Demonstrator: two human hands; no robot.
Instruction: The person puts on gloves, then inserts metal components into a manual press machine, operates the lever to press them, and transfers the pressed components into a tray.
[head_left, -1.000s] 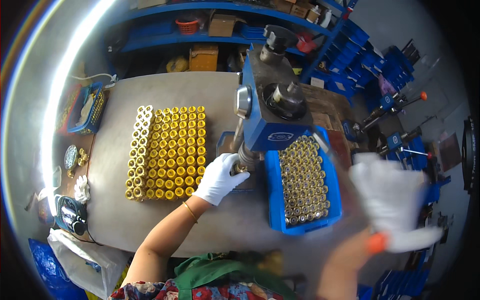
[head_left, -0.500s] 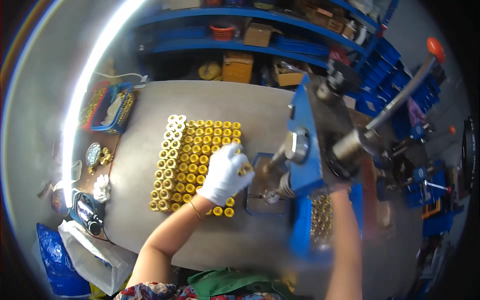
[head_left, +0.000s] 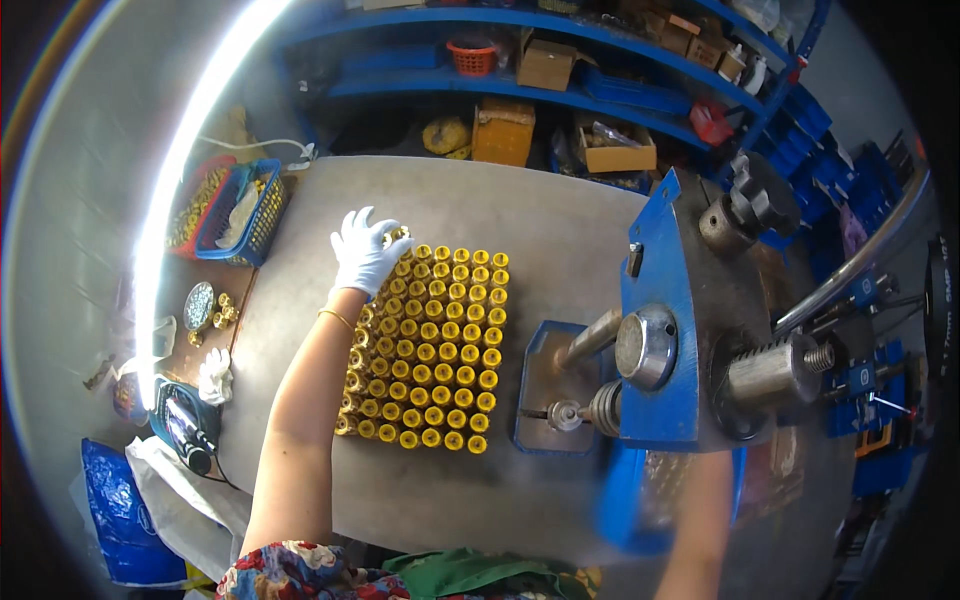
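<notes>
My left hand (head_left: 367, 252), in a white glove, reaches to the far left corner of a block of brass fittings (head_left: 427, 352). Thumb and forefinger close on a brass fitting (head_left: 398, 235), while the other fingers spread away from it. The block stands in close rows, the fittings upright with round open tops. To its right stands a blue bench press (head_left: 655, 225) with a horizontal ram and a round steel knob. My right forearm (head_left: 706, 510) comes up from the lower edge, blurred. Its hand is hidden behind the press.
A blue bin (head_left: 622, 500) sits under the press. Blue and red baskets (head_left: 262, 222) hold brass parts at the far left. A crumpled white glove (head_left: 214, 376) and a dark tray (head_left: 192, 430) with a corded tool lie left. Blue shelves (head_left: 570, 92) stand behind the grey table (head_left: 480, 195).
My left hand has moved from the block's right side to its far left corner. The press lever's red knob has left the view. The camera view has shifted a little.
</notes>
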